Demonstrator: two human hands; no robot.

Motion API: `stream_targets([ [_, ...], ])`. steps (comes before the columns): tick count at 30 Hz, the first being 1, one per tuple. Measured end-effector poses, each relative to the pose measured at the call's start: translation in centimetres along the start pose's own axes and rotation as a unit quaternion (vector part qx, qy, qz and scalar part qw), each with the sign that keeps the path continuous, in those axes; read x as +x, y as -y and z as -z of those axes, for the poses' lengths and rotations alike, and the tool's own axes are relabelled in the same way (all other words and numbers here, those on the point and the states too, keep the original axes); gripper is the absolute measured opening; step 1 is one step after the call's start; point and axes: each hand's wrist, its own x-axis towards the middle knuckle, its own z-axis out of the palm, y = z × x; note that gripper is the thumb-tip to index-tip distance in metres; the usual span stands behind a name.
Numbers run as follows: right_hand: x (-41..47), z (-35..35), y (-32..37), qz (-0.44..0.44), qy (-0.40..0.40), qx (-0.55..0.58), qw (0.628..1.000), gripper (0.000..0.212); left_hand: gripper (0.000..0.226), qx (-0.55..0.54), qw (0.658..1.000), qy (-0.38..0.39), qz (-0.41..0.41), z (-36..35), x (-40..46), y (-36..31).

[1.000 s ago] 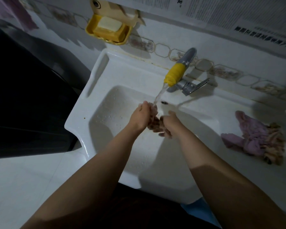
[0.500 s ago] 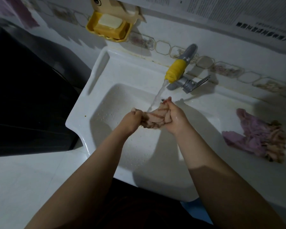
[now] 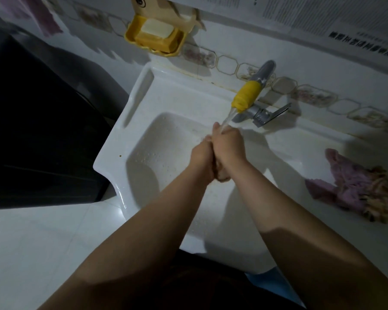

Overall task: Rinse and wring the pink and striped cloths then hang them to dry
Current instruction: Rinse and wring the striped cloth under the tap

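My left hand point(image 3: 202, 155) and my right hand point(image 3: 230, 146) are pressed together over the white sink point(image 3: 112, 151), both gripping a bunched striped cloth point(image 3: 221, 174) between them. Only a small brownish fold of it shows below my wrists. Water runs from the tap point(image 3: 248, 97), which has a yellow sleeve, onto the top of my right hand. A pink cloth point(image 3: 354, 186) with a striped brown edge lies crumpled on the sink's right ledge, untouched.
A yellow soap dish point(image 3: 154, 39) with a soap bar hangs on the tiled wall above the sink's back left. The tap lever point(image 3: 276, 113) points right. A dark appliance point(image 3: 38, 135) stands close on the left. White floor lies below it.
My hands have come together from a stretched-apart hold, squeezing the striped cloth into a tight bunch, and moved slightly toward the water stream. The pink cloth has not moved.
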Motion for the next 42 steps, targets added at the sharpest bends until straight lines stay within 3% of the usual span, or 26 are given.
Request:
stream_targets([
  [3,1.7,0.8,-0.6,-0.012,-0.036,-0.007,0.999,0.033,0.042,0.049,0.999,-0.004,-0.009,-1.6,-1.8,-0.7],
  [5,0.9,0.3,-0.6,-0.003,-0.02,-0.008,1.0,0.035,0.046,0.095,0.995,-0.019,-0.036,-1.2,-1.6,-1.2],
  [8,-1.4,-0.3,-0.5,0.019,0.008,-0.043,0.999,0.038,0.034,0.156,0.984,-0.032,-0.084,-0.4,-1.4,-1.9],
  [10,-0.6,0.0,-1.0,0.016,-0.012,-0.038,0.999,0.035,0.032,0.188,0.978,-0.006,-0.087,-0.4,-1.8,-1.1],
  [13,2.8,1.0,-2.4,-0.031,-0.016,0.028,0.999,0.036,0.053,0.145,0.986,0.061,-0.049,-1.2,-4.0,-1.6],
  [17,2.9,0.6,-4.2,-0.129,0.17,0.137,0.967,0.058,0.052,0.163,0.968,0.022,-0.187,-1.0,-3.4,-4.3],
  [19,1.7,1.1,-5.3,-0.173,0.296,0.257,0.903,0.074,0.046,0.135,0.973,0.026,-0.187,0.2,-2.8,-5.5],
  [21,0.9,1.9,-6.5,-0.155,0.369,0.325,0.857,0.063,0.032,0.092,0.98,0.046,-0.173,1.5,-2.4,-6.0],
  [23,0.6,2.3,-7.1,-0.143,0.347,0.337,0.864,0.051,0.023,0.073,0.983,0.056,-0.161,2.9,-1.6,-6.1],
  [27,0.8,2.1,-6.5,-0.117,0.176,0.376,0.902,0.018,0.028,0.113,0.984,-0.001,-0.136,4.4,-1.3,-5.3],
  [30,0.9,2.7,-4.5,-0.102,0.104,0.409,0.901,0.019,0.032,0.187,0.968,-0.104,-0.13,4.1,-1.4,-4.4],
  [32,0.0,2.7,-2.6,-0.062,0.1,0.333,0.935,0.023,0.031,0.179,0.969,-0.124,-0.119,3.3,-1.4,-3.9],
  [35,-2.2,0.7,-0.4,0.021,0.114,0.14,0.983,0.039,0.028,0.156,0.978,-0.102,-0.089,1.6,-2.2,-4.0],
  [37,-1.8,-0.3,0.1,0.034,0.071,0.045,0.996,0.04,0.034,0.135,0.986,-0.072,-0.062,0.2,-3.1,-3.9],
  [40,1.3,0.9,0.0,-0.027,0.003,0.032,0.999,0.034,0.048,0.138,0.99,-0.015,-0.035,-1.7,-4.5,-2.8],
  [42,2.0,1.3,-0.2,-0.042,-0.016,0.055,0.997,0.033,0.048,0.142,0.989,-0.015,-0.026,-2.1,-4.6,-2.6],
])
